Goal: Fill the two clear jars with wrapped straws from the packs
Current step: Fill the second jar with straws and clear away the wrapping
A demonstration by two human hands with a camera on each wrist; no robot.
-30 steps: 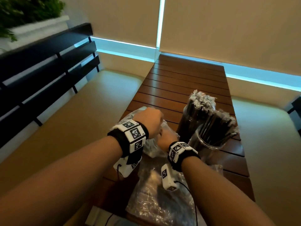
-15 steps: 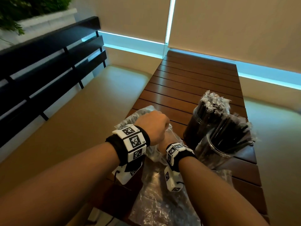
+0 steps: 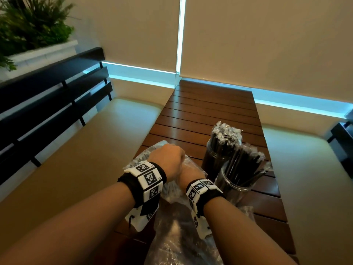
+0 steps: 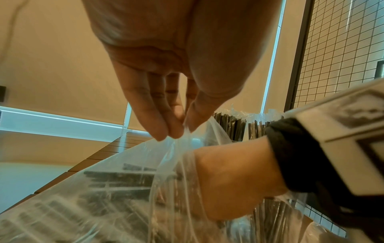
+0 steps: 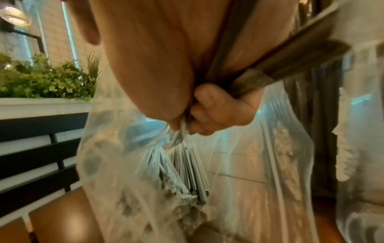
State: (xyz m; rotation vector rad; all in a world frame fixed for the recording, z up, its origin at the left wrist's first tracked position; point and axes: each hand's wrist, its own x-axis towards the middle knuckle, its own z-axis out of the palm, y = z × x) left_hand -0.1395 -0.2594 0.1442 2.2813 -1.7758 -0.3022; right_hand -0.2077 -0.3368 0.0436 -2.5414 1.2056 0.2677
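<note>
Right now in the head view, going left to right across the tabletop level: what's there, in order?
Left hand pinching the straw pack → right hand inside the pack → jars holding wrapped straws. The two jars overlap, so their order is unclear.

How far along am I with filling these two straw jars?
Nearly done. The far jar looks packed upright with wrapped straws; the near jar holds a leaning bunch with some room left. Your left hand pinches the pack open while your right hand grips a bundle of straws inside it. Left: add them.
</note>
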